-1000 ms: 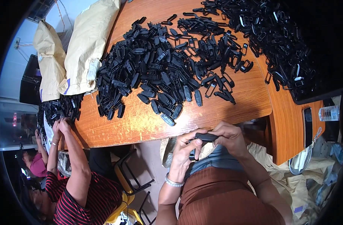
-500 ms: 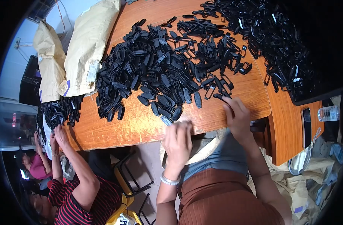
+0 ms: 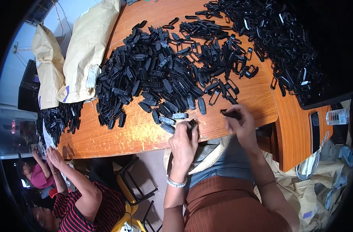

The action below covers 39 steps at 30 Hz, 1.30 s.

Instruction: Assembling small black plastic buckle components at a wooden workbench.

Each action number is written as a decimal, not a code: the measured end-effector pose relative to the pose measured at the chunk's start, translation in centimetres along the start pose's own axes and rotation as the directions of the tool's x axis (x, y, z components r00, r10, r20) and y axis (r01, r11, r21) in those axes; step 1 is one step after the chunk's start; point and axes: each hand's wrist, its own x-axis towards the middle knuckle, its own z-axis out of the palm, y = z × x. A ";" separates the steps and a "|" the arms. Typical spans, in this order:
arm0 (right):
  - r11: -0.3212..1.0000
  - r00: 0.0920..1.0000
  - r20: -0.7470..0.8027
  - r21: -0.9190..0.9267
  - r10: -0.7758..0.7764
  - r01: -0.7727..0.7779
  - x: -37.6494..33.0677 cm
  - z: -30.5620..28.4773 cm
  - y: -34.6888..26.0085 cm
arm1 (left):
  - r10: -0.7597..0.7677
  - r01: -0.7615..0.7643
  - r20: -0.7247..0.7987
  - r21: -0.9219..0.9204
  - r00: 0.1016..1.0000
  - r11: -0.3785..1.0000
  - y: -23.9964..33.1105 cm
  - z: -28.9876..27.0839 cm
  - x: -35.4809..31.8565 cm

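My left hand, with a pale beaded bracelet at its wrist, is closed at the table's front edge. Thumb and fingers grip a small black plastic piece, mostly covered by them. To its right my right hand pinches another black plastic piece just above the tabletop. Beyond the left hand spreads a heap of flat, oval black plastic pieces, a few lying loose at its near side. Behind the right hand lies a looser pile of black oblong frames.
A bigger mass of black frames fills the back right. Paper sacks stand at the left, beside another black pile. A co-worker in a striped top sits left, another person beyond. A bag hangs below the table edge.
My right hand has drawn back from the frame pile with a black piece. My left hand has turned, showing a black piece in its fingers. One oval piece near it has shifted.
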 end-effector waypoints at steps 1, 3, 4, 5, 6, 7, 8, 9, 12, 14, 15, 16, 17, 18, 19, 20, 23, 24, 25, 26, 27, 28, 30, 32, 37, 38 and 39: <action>0.975 0.992 0.084 0.197 0.093 -0.108 -0.2 0.2 -0.1 | -0.030 0.030 0.003 -0.059 1.000 0.998 0.2 0.1 -0.1; 0.945 0.986 0.125 0.293 0.115 -0.147 -0.8 0.7 -0.8 | -0.209 0.224 0.082 -0.453 0.974 0.863 0.8 0.7 -0.9; 0.905 0.977 0.168 0.383 0.130 -0.187 -1.1 0.9 -1.0 | -0.260 0.289 0.135 -0.575 0.956 0.765 1.7 0.3 -0.8; 0.925 0.968 0.235 0.342 0.086 -0.165 -1.4 0.3 -0.8 | -0.196 0.256 0.168 -0.540 0.966 0.802 1.8 0.0 -0.8; 0.924 0.968 0.238 0.343 0.085 -0.166 -1.4 0.5 -1.2 | -0.198 0.256 0.165 -0.538 0.966 0.803 1.7 -0.4 -1.1; 0.979 0.966 0.260 0.197 -0.007 -0.046 -1.4 0.7 -1.9 | -0.162 0.255 0.212 -0.558 0.964 0.790 1.7 -0.8 -1.3; 0.995 0.951 0.294 0.048 -0.094 0.083 -1.4 0.8 -2.4 | -0.124 0.256 0.257 -0.578 0.958 0.775 1.7 -1.0 -1.5; 0.987 0.923 0.354 0.003 -0.153 0.163 -1.4 0.5 -2.1 | -0.181 0.308 0.263 -0.613 0.948 0.728 1.9 -1.0 -1.5; 0.882 0.855 0.460 -0.265 -0.241 0.391 -1.1 0.1 -2.3 | -0.194 0.310 0.246 -0.642 0.949 0.701 2.3 -1.3 -1.5; 0.858 0.853 0.452 -0.296 -0.262 0.420 -1.2 0.3 -2.5 | -0.166 0.278 0.239 -0.586 0.957 0.761 2.2 -1.4 -1.5; 0.816 0.830 0.490 -0.346 -0.264 0.464 -1.1 0.4 -2.9 | -0.139 0.244 0.231 -0.524 0.963 0.816 2.1 -1.6 -1.5; 0.768 0.807 0.529 -0.391 -0.263 0.507 -1.1 0.4 -3.2 | -0.140 0.244 0.230 -0.524 0.963 0.816 2.1 -1.7 -1.4; 0.768 0.806 0.530 -0.390 -0.263 0.508 -1.1 0.5 -3.0 | -0.070 0.156 0.188 -0.497 0.980 0.854 2.1 -1.9 -1.3; 0.783 0.806 0.531 -0.371 -0.262 0.499 -1.3 0.4 -2.8 | 0.005 0.067 0.150 -0.467 0.989 0.882 2.2 -2.0 -1.2; 0.798 0.806 0.533 -0.351 -0.260 0.490 -1.4 0.4 -2.6 | 0.006 0.067 0.151 -0.469 0.988 0.881 2.2 -2.1 -1.1; 0.797 0.807 0.531 -0.354 -0.258 0.489 -1.6 0.4 -2.7 | 0.008 0.073 0.165 -0.475 0.986 0.877 2.3 -2.1 -1.1; 0.752 0.808 0.524 -0.410 -0.269 0.516 -1.9 0.8 -2.5 | -0.122 0.203 0.180 -0.548 0.976 0.812 2.6 -1.3 -1.7; 0.690 0.805 0.512 -0.466 -0.300 0.554 -2.0 1.1 -2.2 | -0.243 0.314 0.199 -0.613 0.949 0.725 2.9 -0.9 -2.1; 0.623 0.799 0.502 -0.519 -0.331 0.585 -2.0 1.3 -2.0 | -0.388 0.496 0.319 -0.665 0.865 0.559 3.5 -0.8 -2.4; 0.622 0.798 0.502 -0.519 -0.333 0.586 -1.9 1.6 -2.0 | -0.388 0.495 0.317 -0.665 0.865 0.560 3.6 -0.6 -2.4; 0.640 0.808 0.461 -0.506 -0.366 0.579 -2.0 1.8 -2.0 | -0.372 0.487 0.326 -0.698 0.869 0.525 3.6 -0.4 -2.4; 0.657 0.817 0.419 -0.492 -0.397 0.572 -2.1 2.0 -2.0 | -0.357 0.479 0.334 -0.729 0.873 0.489 3.8 -0.4 -2.3; 0.785 0.851 0.391 -0.374 -0.350 0.494 -2.4 2.3 -2.0 | -0.352 0.431 0.272 -0.722 0.896 0.541 4.3 -0.6 -2.2; 0.884 0.881 0.369 -0.244 -0.296 0.399 -2.6 2.0 -1.5 | -0.320 0.369 0.220 -0.747 0.922 0.552 4.1 -0.8 -2.0; 0.983 0.941 0.326 0.181 -0.085 0.026 -2.8 1.2 -0.6 | -0.173 0.463 0.470 -0.883 0.866 -0.080 1.4 -0.5 -3.2; 0.990 0.935 0.333 0.096 -0.125 0.099 -2.8 1.1 -0.6 | -0.177 0.460 0.467 -0.884 0.866 -0.078 1.3 -0.6 -3.5; 0.991 0.935 0.331 0.094 -0.125 0.099 -2.7 1.0 -0.6 | -0.167 0.472 0.476 -0.879 0.863 -0.067 1.3 -0.6 -3.5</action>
